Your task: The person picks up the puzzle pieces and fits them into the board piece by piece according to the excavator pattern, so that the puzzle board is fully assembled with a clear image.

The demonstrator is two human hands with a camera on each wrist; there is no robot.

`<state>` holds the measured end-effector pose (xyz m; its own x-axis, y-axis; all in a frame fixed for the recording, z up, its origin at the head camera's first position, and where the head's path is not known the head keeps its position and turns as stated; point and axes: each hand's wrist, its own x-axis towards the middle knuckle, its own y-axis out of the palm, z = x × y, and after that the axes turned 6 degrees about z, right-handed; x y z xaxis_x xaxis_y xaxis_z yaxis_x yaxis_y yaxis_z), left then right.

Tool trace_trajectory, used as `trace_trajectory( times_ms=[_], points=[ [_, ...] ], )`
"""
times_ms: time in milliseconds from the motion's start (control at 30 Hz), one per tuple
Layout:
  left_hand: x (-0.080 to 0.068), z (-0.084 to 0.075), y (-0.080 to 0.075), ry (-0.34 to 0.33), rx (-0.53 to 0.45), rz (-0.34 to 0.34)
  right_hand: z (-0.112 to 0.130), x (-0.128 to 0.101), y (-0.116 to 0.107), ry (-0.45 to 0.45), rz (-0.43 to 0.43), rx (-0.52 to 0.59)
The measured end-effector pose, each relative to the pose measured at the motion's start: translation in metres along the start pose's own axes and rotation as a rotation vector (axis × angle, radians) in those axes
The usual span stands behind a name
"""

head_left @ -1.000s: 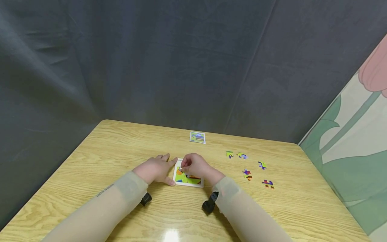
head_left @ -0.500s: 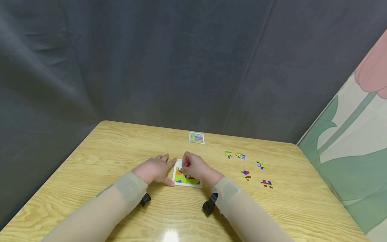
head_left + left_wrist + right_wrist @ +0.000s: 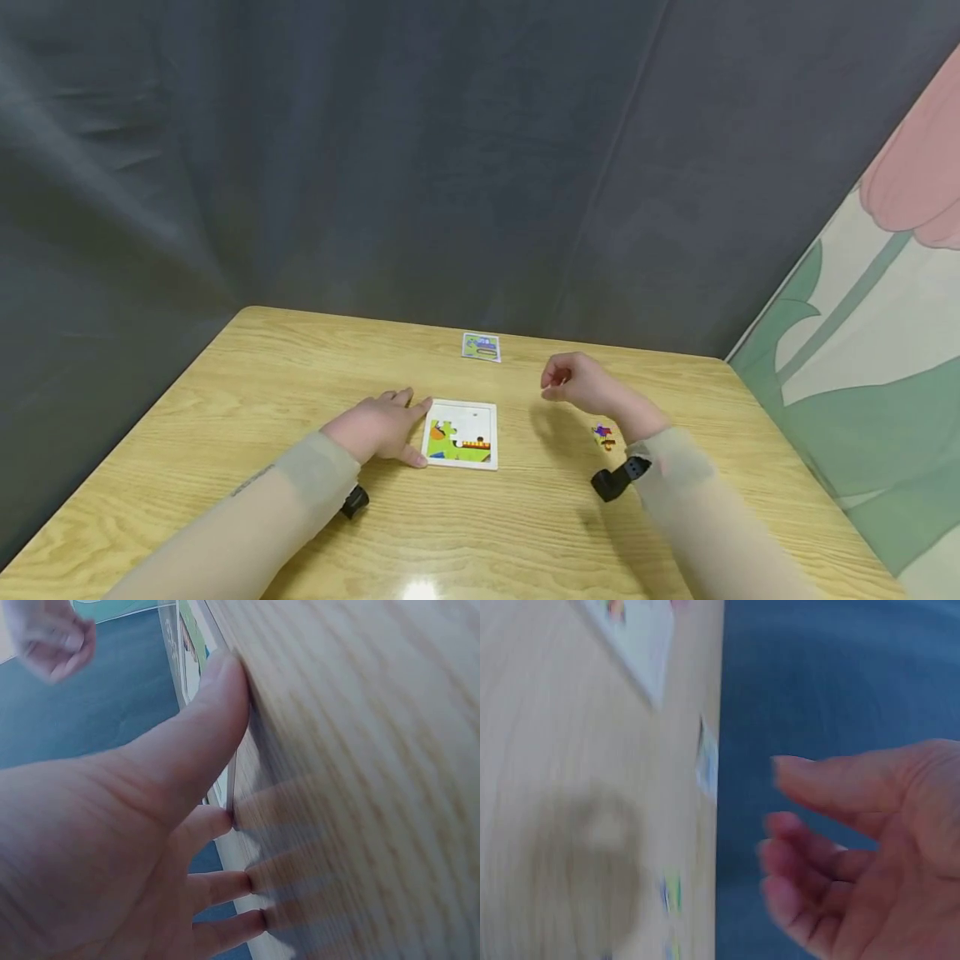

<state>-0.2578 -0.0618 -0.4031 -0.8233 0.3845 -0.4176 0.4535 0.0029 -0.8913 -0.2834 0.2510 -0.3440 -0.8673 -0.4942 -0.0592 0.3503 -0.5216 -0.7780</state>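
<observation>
On the wooden table (image 3: 225,417), near its middle, lies the puzzle board (image 3: 460,434), a white-framed square tray partly filled: green, orange and dark pieces occupy its near and left portions, while the far right portion shows bare white. The left hand (image 3: 372,428) rests flat on the table against the board's left edge, fingers straight and relaxed, thumb along the near corner; the left wrist view shows the thumb (image 3: 196,742) touching the board's rim. The right hand (image 3: 576,383) is raised above the table, well to the right of the board, fingers loosely curled and holding nothing, as the right wrist view confirms. A loose puzzle piece (image 3: 603,434) lies just beside the right wrist. A small reference card (image 3: 481,347) sits near the table's far edge. A dark curtain (image 3: 375,167) hangs behind.
</observation>
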Motion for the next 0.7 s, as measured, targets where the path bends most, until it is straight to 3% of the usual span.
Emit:
trace_trajectory(
  times_ms=[133, 233, 400, 700],
  points=[
    [-0.001, 0.002, 0.0, 0.003, -0.007, 0.001, -0.031, -0.024, -0.025, 0.082, 0.143, -0.003],
    [-0.002, 0.003, 0.0, 0.0, -0.006, 0.002, -0.052, -0.039, -0.032, 0.159, 0.199, 0.002],
    [-0.004, 0.003, -0.002, -0.007, -0.013, 0.009, -0.08, -0.051, -0.025, 0.228, 0.178, -0.007],
    [-0.006, 0.001, -0.003, 0.005, 0.004, 0.01, -0.099, -0.053, -0.009, 0.2, 0.132, 0.02]
  ],
)
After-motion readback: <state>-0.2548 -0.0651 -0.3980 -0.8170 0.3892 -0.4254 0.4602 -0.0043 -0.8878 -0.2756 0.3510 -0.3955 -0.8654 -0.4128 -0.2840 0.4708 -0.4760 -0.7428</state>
